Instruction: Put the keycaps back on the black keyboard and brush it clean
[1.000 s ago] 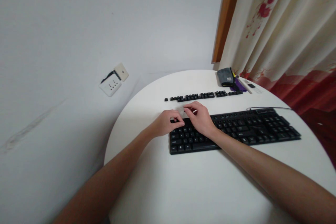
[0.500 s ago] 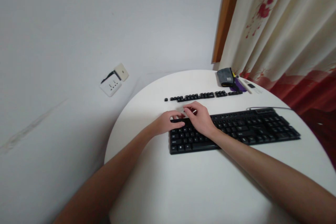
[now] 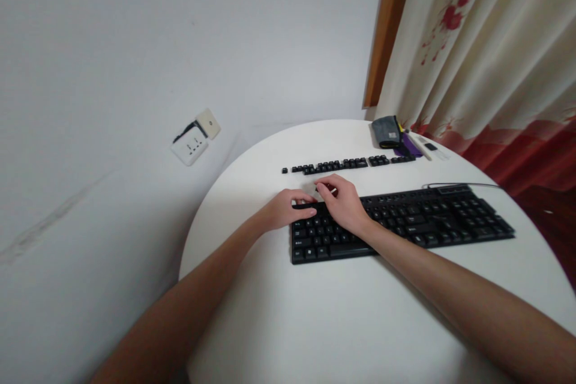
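A black keyboard (image 3: 418,219) lies on the white round table, its left end nearest me. My left hand (image 3: 285,210) is closed on the keyboard's far left corner, with the thumb over the keys and the fingers at the far edge. Just right of it, my right hand (image 3: 339,198) hovers over the upper left keys in a pinch. Something small and dark shows at its fingertips, too small to make out. Beyond the hands runs a row of loose black keycaps (image 3: 355,164), with a single keycap (image 3: 284,171) apart at its left end.
At the back right lie a folded grey cloth (image 3: 386,132), a purple item (image 3: 408,147) and a whitish slim object (image 3: 422,148). The keyboard's cable (image 3: 459,184) trails along its far side. A wall with sockets (image 3: 189,145) borders the table (image 3: 252,330); a curtain (image 3: 486,60) hangs right.
Hardly anything differs. The right fingertips have shifted very slightly, and the dark speck at them shows a little more clearly. The left hand and the keyboard stay put.
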Tool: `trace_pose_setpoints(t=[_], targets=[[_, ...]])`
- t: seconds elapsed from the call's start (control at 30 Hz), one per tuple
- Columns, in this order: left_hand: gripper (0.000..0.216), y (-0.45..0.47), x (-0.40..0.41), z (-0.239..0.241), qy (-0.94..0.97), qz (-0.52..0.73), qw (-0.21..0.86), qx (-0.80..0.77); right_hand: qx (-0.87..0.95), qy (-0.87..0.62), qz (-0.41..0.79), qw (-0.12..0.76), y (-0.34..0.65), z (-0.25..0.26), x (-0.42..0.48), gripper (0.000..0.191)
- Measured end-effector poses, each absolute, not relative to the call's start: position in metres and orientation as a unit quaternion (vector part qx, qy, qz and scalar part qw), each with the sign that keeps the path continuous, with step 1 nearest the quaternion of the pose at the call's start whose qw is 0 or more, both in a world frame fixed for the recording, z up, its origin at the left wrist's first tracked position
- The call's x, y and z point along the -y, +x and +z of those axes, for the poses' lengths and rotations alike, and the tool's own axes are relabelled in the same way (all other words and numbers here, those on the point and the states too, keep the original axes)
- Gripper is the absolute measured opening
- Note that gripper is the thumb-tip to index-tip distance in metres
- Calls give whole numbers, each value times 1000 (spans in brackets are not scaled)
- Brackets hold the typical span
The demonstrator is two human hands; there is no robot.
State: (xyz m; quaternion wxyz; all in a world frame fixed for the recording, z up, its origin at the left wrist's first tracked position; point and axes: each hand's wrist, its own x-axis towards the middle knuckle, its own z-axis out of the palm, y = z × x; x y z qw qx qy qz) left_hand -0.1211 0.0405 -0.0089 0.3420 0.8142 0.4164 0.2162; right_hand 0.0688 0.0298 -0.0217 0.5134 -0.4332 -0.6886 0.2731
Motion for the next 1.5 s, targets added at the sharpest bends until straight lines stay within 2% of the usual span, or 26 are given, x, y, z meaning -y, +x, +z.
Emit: trace_pose_setpoints(t=[1.5], targets=[[27,-118,-39,-9,811,215,335,-428,696,-435,275,501,69,-22,-30,20]])
